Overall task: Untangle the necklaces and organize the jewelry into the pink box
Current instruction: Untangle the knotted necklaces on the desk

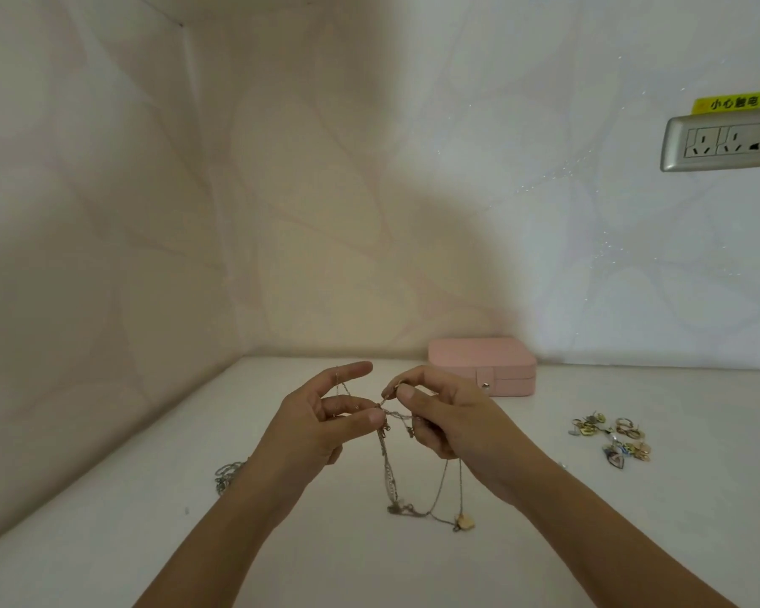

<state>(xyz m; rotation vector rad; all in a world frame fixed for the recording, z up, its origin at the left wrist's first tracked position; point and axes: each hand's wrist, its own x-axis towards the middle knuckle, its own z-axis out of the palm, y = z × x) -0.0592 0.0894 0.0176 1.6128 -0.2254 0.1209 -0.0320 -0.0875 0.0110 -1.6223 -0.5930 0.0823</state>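
Left hand (312,425), right hand (448,419) pinch tangled necklaces (391,476) | white tabletop (150,498), pink box (479,357) shut | pale corner walls (106,212), socket (725,142) right

Silver-framed white wall socket panel (727,142), two o'clock; yellow printed warning sticker (728,103) just above it; white tabletop (106,541); pale leaf-patterned wallpaper (281,190).

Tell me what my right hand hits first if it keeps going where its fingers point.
Probably the left hand: the right hand points left at it across the tangled necklaces they pinch.
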